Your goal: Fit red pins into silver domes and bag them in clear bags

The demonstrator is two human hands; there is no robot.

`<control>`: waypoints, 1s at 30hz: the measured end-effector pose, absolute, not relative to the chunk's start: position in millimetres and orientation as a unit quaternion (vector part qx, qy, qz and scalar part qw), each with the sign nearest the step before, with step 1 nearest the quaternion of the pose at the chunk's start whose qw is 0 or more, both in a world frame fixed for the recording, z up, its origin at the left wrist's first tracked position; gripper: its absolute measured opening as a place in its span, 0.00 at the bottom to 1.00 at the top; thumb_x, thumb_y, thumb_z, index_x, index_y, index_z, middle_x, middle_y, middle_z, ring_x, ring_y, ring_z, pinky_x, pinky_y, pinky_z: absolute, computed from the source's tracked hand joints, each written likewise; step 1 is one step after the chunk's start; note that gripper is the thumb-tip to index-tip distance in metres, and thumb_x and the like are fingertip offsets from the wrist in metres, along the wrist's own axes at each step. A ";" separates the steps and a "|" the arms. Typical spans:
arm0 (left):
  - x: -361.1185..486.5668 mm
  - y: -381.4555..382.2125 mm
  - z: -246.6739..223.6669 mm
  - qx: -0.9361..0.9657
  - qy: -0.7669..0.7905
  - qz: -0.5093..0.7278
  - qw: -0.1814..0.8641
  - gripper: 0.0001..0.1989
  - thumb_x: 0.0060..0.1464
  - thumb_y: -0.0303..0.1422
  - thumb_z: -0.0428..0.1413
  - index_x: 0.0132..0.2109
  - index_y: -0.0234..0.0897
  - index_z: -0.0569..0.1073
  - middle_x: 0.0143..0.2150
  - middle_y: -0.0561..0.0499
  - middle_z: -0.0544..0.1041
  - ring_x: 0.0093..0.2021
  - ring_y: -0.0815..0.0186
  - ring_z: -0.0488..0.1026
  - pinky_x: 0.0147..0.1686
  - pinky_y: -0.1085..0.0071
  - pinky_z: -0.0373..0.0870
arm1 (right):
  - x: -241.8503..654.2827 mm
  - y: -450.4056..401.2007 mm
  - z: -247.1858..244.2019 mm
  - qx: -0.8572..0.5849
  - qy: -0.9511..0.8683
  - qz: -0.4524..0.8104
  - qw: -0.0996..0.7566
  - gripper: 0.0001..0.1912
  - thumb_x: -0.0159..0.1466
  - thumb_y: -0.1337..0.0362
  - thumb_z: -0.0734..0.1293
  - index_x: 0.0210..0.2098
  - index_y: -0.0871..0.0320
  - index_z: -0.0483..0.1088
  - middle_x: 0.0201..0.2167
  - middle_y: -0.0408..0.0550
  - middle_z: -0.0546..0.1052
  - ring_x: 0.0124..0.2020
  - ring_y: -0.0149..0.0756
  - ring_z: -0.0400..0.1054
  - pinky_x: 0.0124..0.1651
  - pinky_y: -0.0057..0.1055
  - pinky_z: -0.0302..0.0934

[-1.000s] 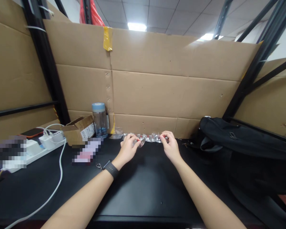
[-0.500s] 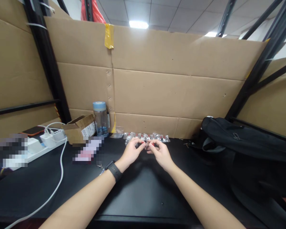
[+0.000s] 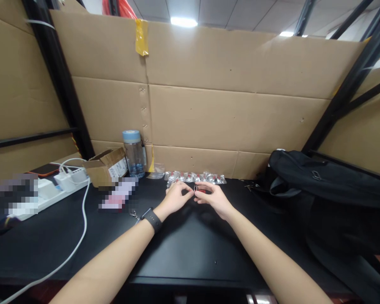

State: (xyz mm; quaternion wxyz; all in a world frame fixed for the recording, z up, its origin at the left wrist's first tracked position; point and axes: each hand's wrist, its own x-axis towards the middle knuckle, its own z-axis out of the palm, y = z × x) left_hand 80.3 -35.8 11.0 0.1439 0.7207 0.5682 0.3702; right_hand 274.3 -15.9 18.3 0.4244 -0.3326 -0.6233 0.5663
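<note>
In the head view, my right hand (image 3: 213, 199) pinches a small red piece with a silvery loop (image 3: 195, 188) between thumb and fingers. Most of this piece is covered by the fingertips. My left hand (image 3: 177, 197), with a dark watch on the wrist, has thumb and forefinger pressed together right beside the loop. What those two fingertips grip is too small to make out. Just behind both hands lies a row of small clear plastic packets (image 3: 198, 177) with red and silvery contents.
On the black table (image 3: 183, 249) stand a water bottle (image 3: 133, 156) and an open cardboard box (image 3: 106, 169) at the back left. A white power strip (image 3: 50, 204) trails a cable. A black bag (image 3: 323, 190) lies at the right. Cardboard walls close off the back.
The view has tilted down slightly. My fingers have shifted around the small red piece, and its silvery loop now shows between the hands. Red no longer shows at my left fingertips.
</note>
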 end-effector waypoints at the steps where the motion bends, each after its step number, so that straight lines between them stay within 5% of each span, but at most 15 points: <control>1: 80.3 -36.7 12.3 0.726 0.570 0.358 0.142 0.12 0.58 0.43 0.56 0.39 0.45 0.82 0.47 0.48 0.79 0.54 0.54 0.71 0.54 0.57 0.65 | 274.4 -16.1 18.2 -0.329 -0.633 0.556 0.425 0.27 0.53 0.60 0.78 0.52 0.56 0.74 0.47 0.52 0.77 0.33 0.36 0.78 0.39 0.34 0.75; 8: 50.5 -25.9 15.7 0.745 0.597 0.283 0.086 0.11 0.58 0.43 0.56 0.43 0.49 0.80 0.51 0.48 0.78 0.55 0.49 0.69 0.55 0.51 0.61 | 274.1 -17.2 20.3 -0.340 -0.650 0.530 0.426 0.26 0.52 0.64 0.76 0.51 0.57 0.73 0.45 0.51 0.77 0.30 0.33 0.76 0.35 0.32 0.73; 12: 9.3 -11.6 9.5 0.700 0.676 0.229 -0.027 0.17 0.61 0.38 0.52 0.55 0.42 0.73 0.59 0.39 0.72 0.61 0.47 0.65 0.58 0.46 0.57 | 281.6 -11.6 23.6 -0.370 -0.673 0.496 0.405 0.25 0.54 0.64 0.73 0.52 0.56 0.72 0.46 0.52 0.77 0.30 0.33 0.76 0.35 0.33 0.72; 16: -16.8 -2.7 -1.0 0.672 0.728 0.137 -0.021 0.24 0.63 0.40 0.48 0.63 0.39 0.65 0.70 0.35 0.61 0.69 0.45 0.54 0.61 0.39 0.53 | 296.2 -1.7 25.4 -0.410 -0.774 0.344 0.338 0.22 0.53 0.67 0.71 0.48 0.56 0.75 0.41 0.48 0.79 0.29 0.32 0.73 0.37 0.33 0.69; 21: -21.4 -4.9 2.8 0.675 0.732 0.089 0.004 0.21 0.62 0.42 0.47 0.56 0.42 0.74 0.64 0.38 0.70 0.66 0.40 0.60 0.60 0.35 0.50 | 311.5 4.9 29.7 -0.434 -0.842 0.182 0.264 0.23 0.50 0.67 0.71 0.46 0.55 0.78 0.38 0.47 0.80 0.38 0.38 0.73 0.47 0.33 0.65; 24: -23.0 -8.9 15.6 0.719 0.690 0.083 -0.003 0.15 0.60 0.36 0.49 0.47 0.45 0.79 0.56 0.43 0.78 0.58 0.46 0.70 0.60 0.40 0.53 | 316.9 6.8 31.7 -0.434 -0.858 0.157 0.225 0.24 0.50 0.67 0.71 0.48 0.54 0.78 0.41 0.48 0.80 0.40 0.39 0.73 0.46 0.32 0.65; 30: -35.5 -8.6 22.9 0.740 0.665 0.100 -0.014 0.16 0.52 0.29 0.54 0.47 0.46 0.79 0.53 0.46 0.79 0.54 0.51 0.75 0.52 0.59 0.67 | 324.4 10.4 30.3 -0.438 -0.867 0.118 0.208 0.25 0.48 0.68 0.72 0.47 0.52 0.77 0.47 0.49 0.76 0.44 0.40 0.72 0.49 0.33 0.63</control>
